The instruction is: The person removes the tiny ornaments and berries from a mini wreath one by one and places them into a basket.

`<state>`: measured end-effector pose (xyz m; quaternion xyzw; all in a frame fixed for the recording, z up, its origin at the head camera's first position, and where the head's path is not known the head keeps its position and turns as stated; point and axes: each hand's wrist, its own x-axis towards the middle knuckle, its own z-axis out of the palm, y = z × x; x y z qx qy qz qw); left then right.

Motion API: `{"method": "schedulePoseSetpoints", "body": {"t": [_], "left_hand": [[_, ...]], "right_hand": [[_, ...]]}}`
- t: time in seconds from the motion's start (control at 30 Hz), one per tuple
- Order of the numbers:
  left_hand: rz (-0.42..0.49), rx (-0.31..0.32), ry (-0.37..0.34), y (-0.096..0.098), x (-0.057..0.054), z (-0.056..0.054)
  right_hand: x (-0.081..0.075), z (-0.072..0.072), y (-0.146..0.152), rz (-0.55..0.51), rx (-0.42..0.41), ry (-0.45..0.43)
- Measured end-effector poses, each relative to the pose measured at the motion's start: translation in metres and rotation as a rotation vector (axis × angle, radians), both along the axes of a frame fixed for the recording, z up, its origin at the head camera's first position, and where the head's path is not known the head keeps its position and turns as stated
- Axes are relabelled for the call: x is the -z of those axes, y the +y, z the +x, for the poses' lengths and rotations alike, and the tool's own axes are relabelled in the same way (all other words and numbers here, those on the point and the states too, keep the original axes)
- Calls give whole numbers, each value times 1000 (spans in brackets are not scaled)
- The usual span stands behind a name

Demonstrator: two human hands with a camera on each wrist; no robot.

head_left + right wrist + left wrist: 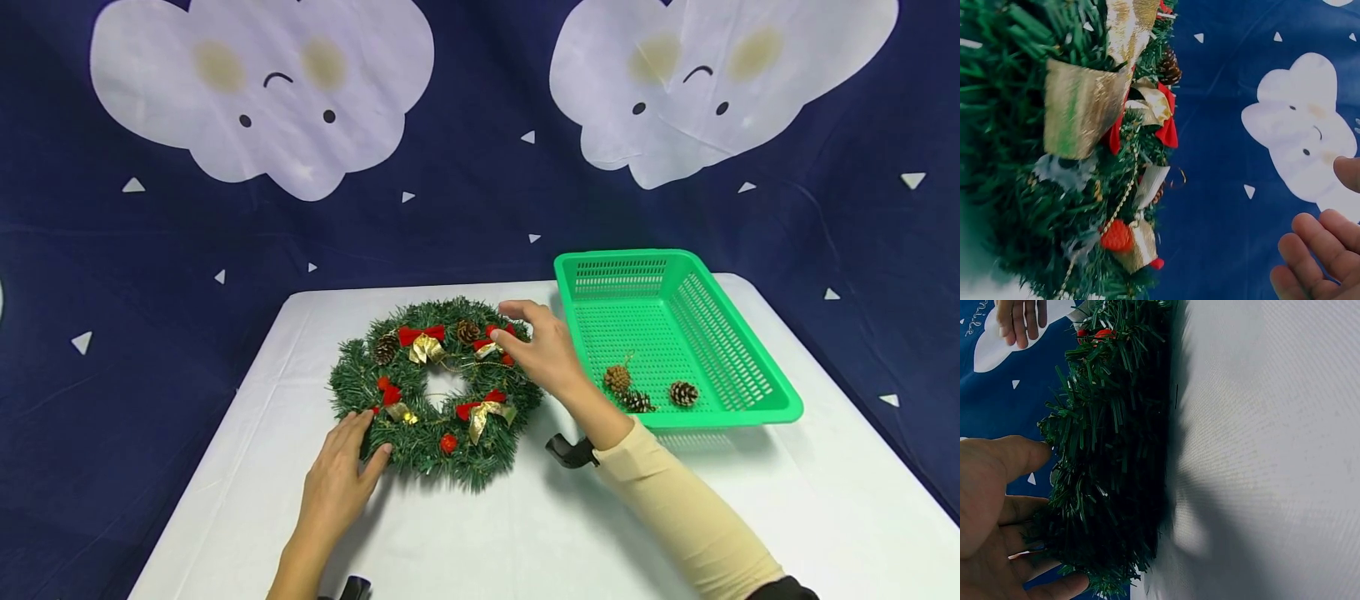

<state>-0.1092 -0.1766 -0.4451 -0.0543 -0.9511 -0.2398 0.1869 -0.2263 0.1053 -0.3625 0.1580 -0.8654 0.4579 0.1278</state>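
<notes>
wreath (pixel 427 430) between wide left hand (pixel 337 477) at its near-left edge and wide right hand (pixel 550 352)

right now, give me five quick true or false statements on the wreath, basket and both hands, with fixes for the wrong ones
1. The wreath lies on the white table. True.
2. Pine cones lie in the green basket. True.
3. The basket stands left of the wreath. False: in the head view it is on the right.
4. The left hand is at the wreath's edge. True.
5. The right hand grips a pine cone. False: it holds nothing.
</notes>
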Motion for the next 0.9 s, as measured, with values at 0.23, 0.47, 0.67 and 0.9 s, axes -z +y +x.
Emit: {"method": "schedulePoseSetpoints", "body": {"t": [0.23, 0.47, 0.67, 0.9], "left_hand": [[-1, 1, 6, 0, 0, 0], [3, -1, 6, 1, -1, 1], [6, -1, 12, 1, 0, 1], [5, -3, 13, 1, 0, 1]], "right_hand": [[-1, -7, -18, -8, -28, -8], [2, -12, -39, 36, -60, 1], [7, -15, -56, 80, -87, 18], [12, -19, -74, 149, -102, 12]]}}
